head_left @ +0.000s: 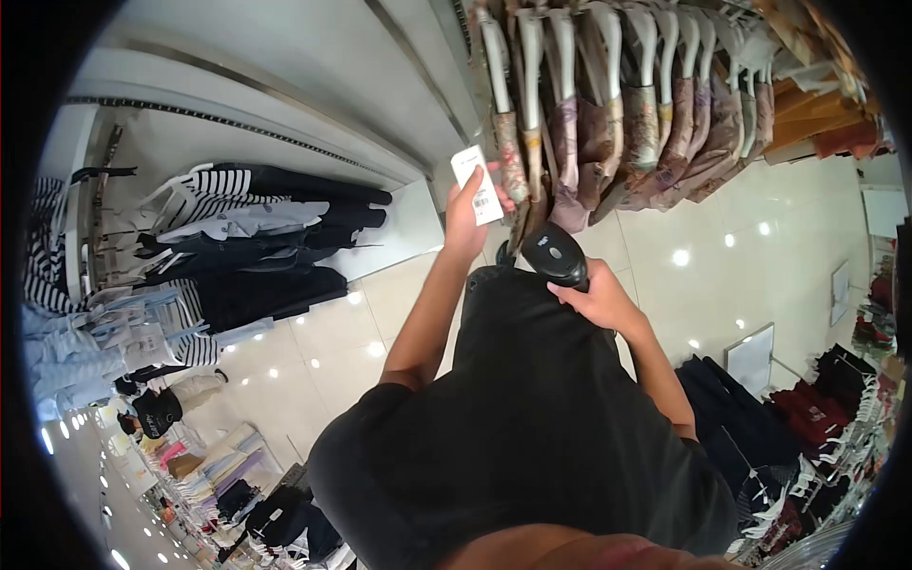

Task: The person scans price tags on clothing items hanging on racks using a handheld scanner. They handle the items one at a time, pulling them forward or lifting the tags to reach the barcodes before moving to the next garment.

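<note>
My left hand pinches a white price tag with a printed barcode, thumb lying on its face. Right beside that hand hangs a floral garment, at the near end of a row on white hangers. Whether the tag is tied to this garment I cannot make out. Wrapped round the handle of a black barcode scanner is my right hand. The scanner's head is close below the tag and the garments, apart from the tag.
Striped and dark clothes hang in a wall bay on the left, by a white ledge. More racks of clothes stand at lower right. At lower left, another person is on the tiled floor.
</note>
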`<state>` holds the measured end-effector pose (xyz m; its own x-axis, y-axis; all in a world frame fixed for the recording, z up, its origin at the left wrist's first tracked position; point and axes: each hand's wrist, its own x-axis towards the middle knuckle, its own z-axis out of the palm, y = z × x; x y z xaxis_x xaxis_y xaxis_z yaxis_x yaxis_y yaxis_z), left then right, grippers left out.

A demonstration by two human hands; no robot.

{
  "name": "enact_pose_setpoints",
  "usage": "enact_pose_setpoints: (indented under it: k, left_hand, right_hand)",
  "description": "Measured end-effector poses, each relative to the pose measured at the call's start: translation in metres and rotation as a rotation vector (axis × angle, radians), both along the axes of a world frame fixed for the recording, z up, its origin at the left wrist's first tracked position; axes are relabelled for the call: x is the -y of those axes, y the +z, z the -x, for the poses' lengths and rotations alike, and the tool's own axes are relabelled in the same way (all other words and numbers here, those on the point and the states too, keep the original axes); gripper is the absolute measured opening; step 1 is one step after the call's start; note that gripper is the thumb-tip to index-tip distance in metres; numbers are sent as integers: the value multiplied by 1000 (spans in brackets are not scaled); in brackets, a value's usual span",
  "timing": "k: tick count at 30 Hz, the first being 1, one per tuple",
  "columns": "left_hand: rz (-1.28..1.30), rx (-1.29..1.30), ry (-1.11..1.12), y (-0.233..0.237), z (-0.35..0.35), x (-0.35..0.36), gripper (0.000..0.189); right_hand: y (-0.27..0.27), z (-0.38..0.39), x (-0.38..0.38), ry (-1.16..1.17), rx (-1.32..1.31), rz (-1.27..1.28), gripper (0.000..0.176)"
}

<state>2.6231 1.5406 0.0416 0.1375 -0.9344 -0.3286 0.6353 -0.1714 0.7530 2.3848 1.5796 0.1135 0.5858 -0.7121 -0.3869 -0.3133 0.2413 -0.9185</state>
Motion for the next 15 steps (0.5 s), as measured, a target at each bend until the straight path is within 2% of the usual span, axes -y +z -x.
enact_pose_setpoints:
  k: [2, 4, 6, 9, 15]
  left_hand:
    - [-63, 24, 185, -9, 27, -14, 33]
    - [-64, 29, 229, -24, 57, -30, 26]
    - [-195, -84, 178, -38, 87, -42, 22]
    - [-220, -108, -30, -43, 142, -50, 19]
    - [-95, -6, -315, -10, 249, -14, 16]
  right_hand:
    - [5, 28, -1, 16, -28, -55, 23]
    - [5, 54, -4, -31, 106, 34, 14]
    - [3, 81, -7, -63, 137, 33, 13]
    - [3, 121, -9, -142, 195, 107, 13]
    - [-13, 225, -38, -326, 220, 281, 18]
